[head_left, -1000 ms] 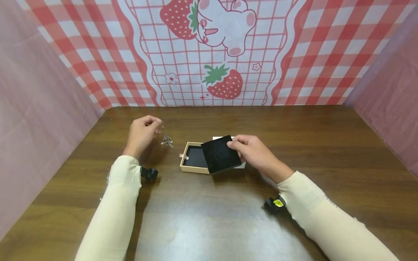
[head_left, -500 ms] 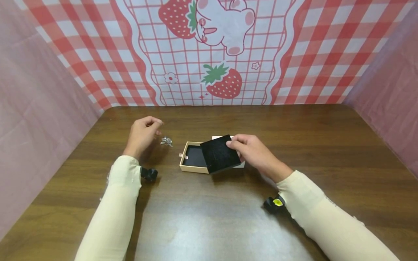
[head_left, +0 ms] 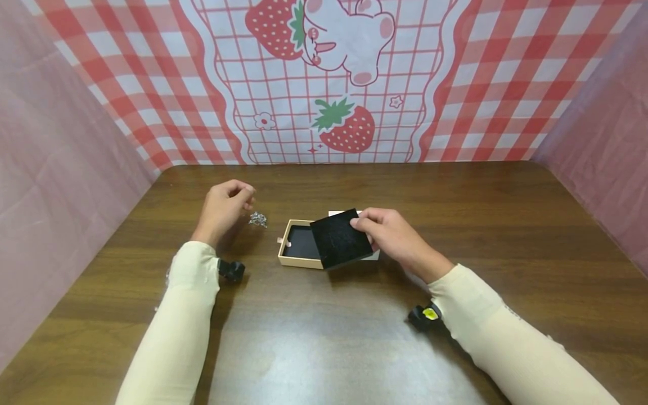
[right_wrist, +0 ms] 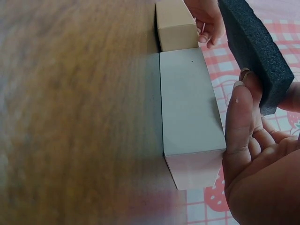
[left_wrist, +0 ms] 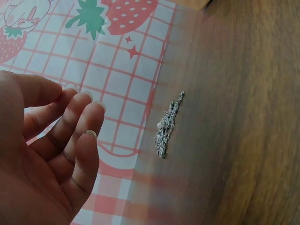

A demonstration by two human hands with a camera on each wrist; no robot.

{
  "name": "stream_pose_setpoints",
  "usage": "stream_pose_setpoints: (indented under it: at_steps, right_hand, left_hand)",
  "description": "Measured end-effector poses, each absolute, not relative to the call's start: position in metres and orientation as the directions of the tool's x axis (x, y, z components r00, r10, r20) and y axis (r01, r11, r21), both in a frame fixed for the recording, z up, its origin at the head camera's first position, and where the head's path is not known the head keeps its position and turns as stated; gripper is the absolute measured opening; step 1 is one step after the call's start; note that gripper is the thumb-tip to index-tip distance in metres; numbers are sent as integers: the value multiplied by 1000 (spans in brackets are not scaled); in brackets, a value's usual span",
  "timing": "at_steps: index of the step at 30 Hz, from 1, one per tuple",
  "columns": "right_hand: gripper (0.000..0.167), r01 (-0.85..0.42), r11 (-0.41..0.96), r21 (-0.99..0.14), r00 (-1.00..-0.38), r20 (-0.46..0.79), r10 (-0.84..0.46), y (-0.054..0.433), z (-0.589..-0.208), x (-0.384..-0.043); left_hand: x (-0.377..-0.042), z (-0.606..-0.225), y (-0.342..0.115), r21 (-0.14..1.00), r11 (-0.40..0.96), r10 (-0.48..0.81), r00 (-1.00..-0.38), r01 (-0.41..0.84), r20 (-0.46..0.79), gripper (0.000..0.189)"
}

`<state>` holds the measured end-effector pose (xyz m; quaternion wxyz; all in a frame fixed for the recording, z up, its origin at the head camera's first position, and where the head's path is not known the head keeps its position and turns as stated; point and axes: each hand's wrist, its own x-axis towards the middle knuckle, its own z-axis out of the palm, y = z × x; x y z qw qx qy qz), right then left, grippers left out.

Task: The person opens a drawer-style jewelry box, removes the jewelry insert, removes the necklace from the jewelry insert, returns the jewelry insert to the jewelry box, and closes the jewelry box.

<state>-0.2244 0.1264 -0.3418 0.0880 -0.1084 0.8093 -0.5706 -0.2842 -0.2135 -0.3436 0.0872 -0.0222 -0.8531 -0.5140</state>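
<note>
A silver chain [head_left: 258, 219] lies in a small heap on the table, also plain in the left wrist view as a tangle of fine links [left_wrist: 168, 126]. Just beside it my left hand [head_left: 225, 205] hovers, fingers loosely bent and holding nothing. My right hand [head_left: 390, 233] pinches a square black foam pad [head_left: 341, 239] between thumb and fingers, tilted above the jewellery box. The box's tan drawer [head_left: 301, 262], black inside with a ribbon tab [head_left: 280, 241], is pulled out leftward. Its white sleeve [right_wrist: 192, 103] is mostly hidden under the pad in the head view.
The brown wooden table [head_left: 304, 326] stretches around the box. A red-and-white checked cloth with strawberries [head_left: 349, 129] hangs at the back edge. Pink curtains [head_left: 66, 140] stand on both sides.
The chain, which hung from my left fingertips a second ago, has been let go and lies heaped on the table. My right hand and the foam pad have stayed almost still.
</note>
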Motion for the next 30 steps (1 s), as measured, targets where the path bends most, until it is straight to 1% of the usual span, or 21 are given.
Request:
stream_pose_setpoints:
  at_steps: [8,13,17,23,30]
  right_hand:
    - [23,-81,337,-938,-961,-16,-277,126,-341,-225]
    - [23,-86,348,-934,-962,-13,-274,127,-341,-224]
    - [23,-85,349,-933,-962,-14,-272,127,-341,-223]
    - [22,-88,350,-933,-962,-12,-272,127,-340,-223]
    - [22,-80,352,-932,-964,-18,-266,127,-340,-223]
  left_hand:
    - [-284,-343,-214,877,463,-55,-984,125,169,30]
    - [-286,-344,-206,890,433,17,-988,143,151,33]
    - [-286,-345,-198,886,431,69,-985,172,158,32]
    - [-284,-345,-193,871,444,87,-978,208,189,31]
    - [-282,-342,-183,881,423,138,-976,214,171,31]
